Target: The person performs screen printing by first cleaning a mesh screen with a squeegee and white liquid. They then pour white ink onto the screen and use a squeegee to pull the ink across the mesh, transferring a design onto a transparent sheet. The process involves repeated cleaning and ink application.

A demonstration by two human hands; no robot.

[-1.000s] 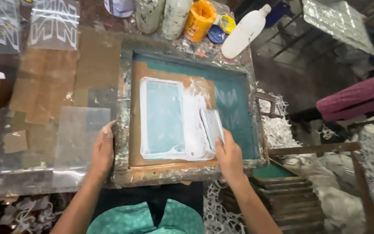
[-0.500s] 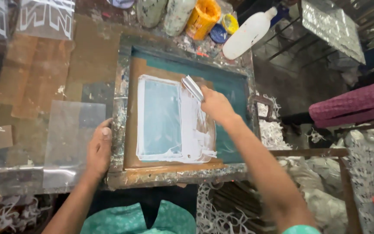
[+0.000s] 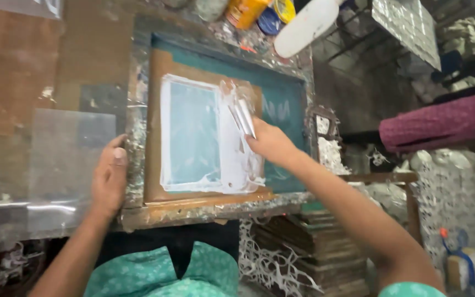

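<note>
A wooden-framed printing screen (image 3: 136, 132) with teal mesh lies flat on the worktable, smeared with white ink around a pale rectangular stencil (image 3: 191, 135). My left hand (image 3: 110, 175) presses flat on the frame's left edge, fingers over the rim. My right hand (image 3: 270, 144) grips a small ink-coated scraper (image 3: 243, 116), its blade resting in the white ink at the right side of the stencil, toward the far end of the screen.
Jars, an orange tin and a white bottle (image 3: 305, 23) crowd the far edge. A clear plastic sheet (image 3: 56, 159) lies left of the frame. Stacked wooden frames (image 3: 309, 247) and white cut-outs sit lower right; a purple cloth roll (image 3: 441, 121) lies at right.
My right hand pushed the scraper from the near edge of the screen up to the far end, then came partway back toward the middle. My left hand stayed on the frame.
</note>
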